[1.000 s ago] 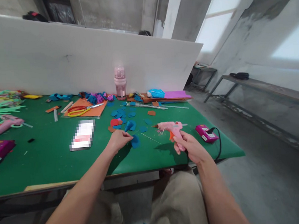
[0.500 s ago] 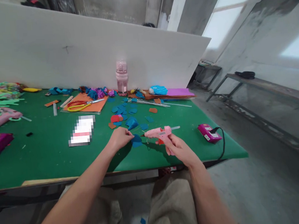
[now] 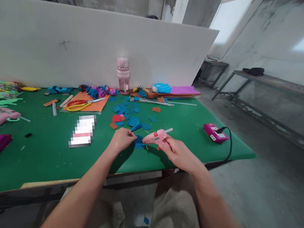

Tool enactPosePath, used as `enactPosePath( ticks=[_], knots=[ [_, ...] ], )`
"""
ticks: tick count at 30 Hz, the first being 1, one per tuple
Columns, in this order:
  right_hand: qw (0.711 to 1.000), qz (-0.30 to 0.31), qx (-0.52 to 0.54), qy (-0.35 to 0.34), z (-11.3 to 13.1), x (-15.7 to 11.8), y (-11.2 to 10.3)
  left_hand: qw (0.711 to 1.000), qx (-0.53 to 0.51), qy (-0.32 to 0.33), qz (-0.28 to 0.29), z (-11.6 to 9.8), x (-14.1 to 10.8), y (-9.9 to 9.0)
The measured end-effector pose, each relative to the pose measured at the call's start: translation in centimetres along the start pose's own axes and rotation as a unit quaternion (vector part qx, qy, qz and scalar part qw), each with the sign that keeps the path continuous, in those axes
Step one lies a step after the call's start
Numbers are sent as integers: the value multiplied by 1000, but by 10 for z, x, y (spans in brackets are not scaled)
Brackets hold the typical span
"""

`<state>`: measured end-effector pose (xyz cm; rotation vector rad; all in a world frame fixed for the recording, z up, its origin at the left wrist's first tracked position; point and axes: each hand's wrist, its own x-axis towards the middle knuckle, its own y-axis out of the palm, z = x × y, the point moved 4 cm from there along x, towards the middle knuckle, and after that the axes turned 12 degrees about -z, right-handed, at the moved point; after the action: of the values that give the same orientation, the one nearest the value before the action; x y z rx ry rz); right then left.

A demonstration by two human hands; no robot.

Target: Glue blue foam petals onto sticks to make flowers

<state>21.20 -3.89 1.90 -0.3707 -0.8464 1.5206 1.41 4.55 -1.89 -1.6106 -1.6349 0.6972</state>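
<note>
My right hand point(image 3: 178, 151) is closed around the handle of a pink hot glue gun point(image 3: 155, 137), with a clear glue stick poking out of its back end. The gun's nozzle points left, at the edge of a blue felt piece point(image 3: 138, 140). My left hand point(image 3: 123, 140) pinches that piece at its left side, just above the table. Another bit of blue lies right under it. Beyond my fingers rests a folded blue felt shape point(image 3: 135, 123), among loose blue, red and brown cut-outs.
On the green table point(image 3: 50, 164) lie scissors point(image 3: 84, 104) on an orange sheet, a blurred-out white rectangle point(image 3: 83, 131) and a second pink glue gun point(image 3: 3, 118). A pink bottle point(image 3: 123, 76) stands by the white board. At right is a magenta box point(image 3: 215, 133) with a black cable.
My right hand has brought the glue gun left and tilted it, so its nozzle meets the blue felt piece. The left hand keeps its pinch. The view has shifted slightly.
</note>
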Motion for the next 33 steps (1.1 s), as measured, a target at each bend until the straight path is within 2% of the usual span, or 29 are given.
enactPosePath(
  ticks=[8,33],
  knots=[
    [1000,15,23,3,1,-3,5,1000,6,5,7,-1,0,-1],
    [1000,9,-23,-12,3,-2,6,1000,18,7,18,-2,0,0]
  ],
)
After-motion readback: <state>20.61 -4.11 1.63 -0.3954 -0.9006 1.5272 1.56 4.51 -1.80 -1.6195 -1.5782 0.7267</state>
